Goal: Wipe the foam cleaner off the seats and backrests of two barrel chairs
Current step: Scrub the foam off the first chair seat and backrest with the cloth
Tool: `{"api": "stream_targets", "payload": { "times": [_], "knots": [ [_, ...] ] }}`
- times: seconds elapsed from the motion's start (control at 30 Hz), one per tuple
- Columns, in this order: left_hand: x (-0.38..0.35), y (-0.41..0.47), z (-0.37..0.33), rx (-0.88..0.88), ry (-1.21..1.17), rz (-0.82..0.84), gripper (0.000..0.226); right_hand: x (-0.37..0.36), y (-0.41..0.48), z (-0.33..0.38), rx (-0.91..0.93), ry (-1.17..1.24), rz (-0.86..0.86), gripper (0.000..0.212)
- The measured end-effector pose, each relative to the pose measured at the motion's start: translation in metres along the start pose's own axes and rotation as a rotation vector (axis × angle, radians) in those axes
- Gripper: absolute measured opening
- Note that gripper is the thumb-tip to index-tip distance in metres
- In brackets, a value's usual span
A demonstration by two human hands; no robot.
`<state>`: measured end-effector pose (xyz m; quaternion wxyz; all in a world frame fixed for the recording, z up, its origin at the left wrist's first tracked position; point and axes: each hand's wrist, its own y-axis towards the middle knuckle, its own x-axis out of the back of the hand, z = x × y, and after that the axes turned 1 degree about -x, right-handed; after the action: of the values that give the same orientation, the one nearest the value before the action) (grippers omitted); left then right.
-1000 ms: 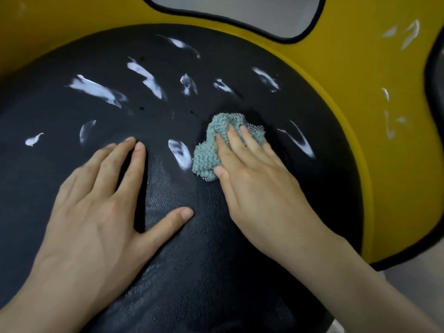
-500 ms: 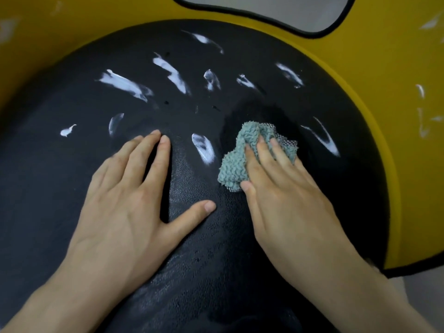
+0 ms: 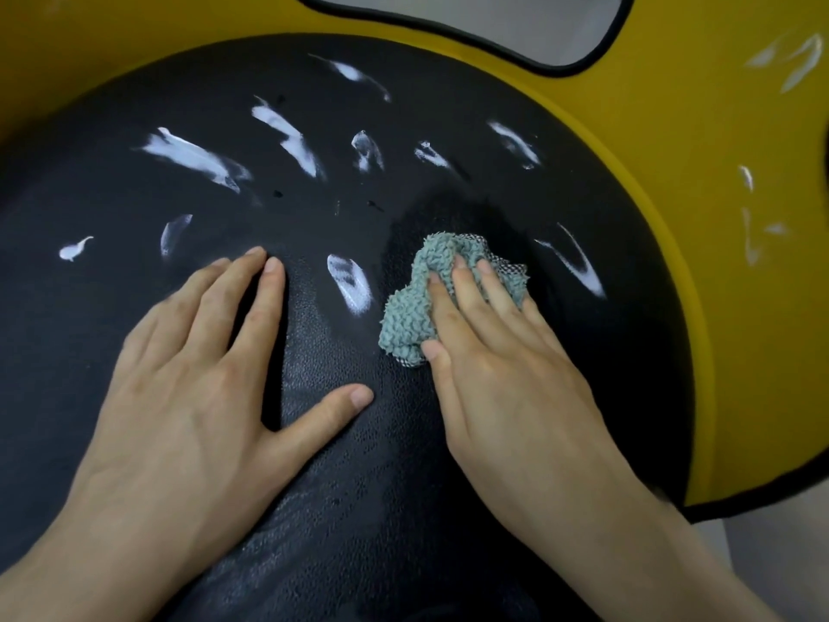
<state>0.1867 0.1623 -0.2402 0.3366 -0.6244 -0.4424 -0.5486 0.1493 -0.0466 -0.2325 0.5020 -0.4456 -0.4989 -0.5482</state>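
Surface: a round, domed black seat (image 3: 336,509) with a pebbled, leather-like grain and a wet sheen between and near the hands.
Surround: a smooth yellow backrest (image 3: 673,172) curves round the seat beyond and to the right of the hands. Black piping (image 3: 556,71) edges a cut-out in it.
Foam on the seat: ten white foam streaks (image 3: 193,159) (by my count), thin and slanted. Nine lie beyond the fingertips and one lies between the two hands, just left of the cloth.
Foam on the backrest: a few faint white smears (image 3: 753,235), well to the right of the right hand.
Cloth: one bunched grey-green cloth (image 3: 410,321) of nubbly terry loops, with checked mesh showing at its edges. It lies on the seat under the right fingers.
Left hand: the left hand (image 3: 179,397) lies flat on the seat, palm down, fingers straight and thumb splayed. It holds nothing.
Right hand: the right hand (image 3: 507,383) presses the cloth down with straight fingers, thumb tip at the cloth's near edge, not curled round it.
Count: two hands, one cloth, one chair.
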Motion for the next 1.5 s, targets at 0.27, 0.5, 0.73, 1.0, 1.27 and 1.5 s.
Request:
{"api": "stream_targets", "payload": {
  "times": [0.27,0.5,0.73,1.0,1.27,1.5],
  "knots": [
    [0.001,0.000,0.000,0.001,0.001,0.017,0.107,0.001,-0.001,0.001,-0.008,0.002,0.004,0.056],
    [0.005,-0.001,-0.002,0.007,0.007,0.047,0.104,0.005,-0.006,-0.008,0.013,-0.048,0.031,0.057],
    [0.006,-0.002,-0.002,0.000,-0.012,0.049,0.102,0.004,0.024,-0.021,-0.080,-0.031,0.044,0.059],
    [0.007,0.000,-0.003,0.004,-0.003,0.065,0.103,0.000,-0.012,-0.009,0.054,0.007,-0.051,0.054],
    [0.007,0.000,-0.002,0.001,-0.009,0.074,0.104,-0.003,-0.013,-0.009,0.041,0.028,-0.042,0.054],
    [0.006,0.000,-0.002,-0.002,-0.020,0.071,0.105,-0.004,-0.012,-0.009,0.037,-0.004,-0.062,0.060]
  ]
}}
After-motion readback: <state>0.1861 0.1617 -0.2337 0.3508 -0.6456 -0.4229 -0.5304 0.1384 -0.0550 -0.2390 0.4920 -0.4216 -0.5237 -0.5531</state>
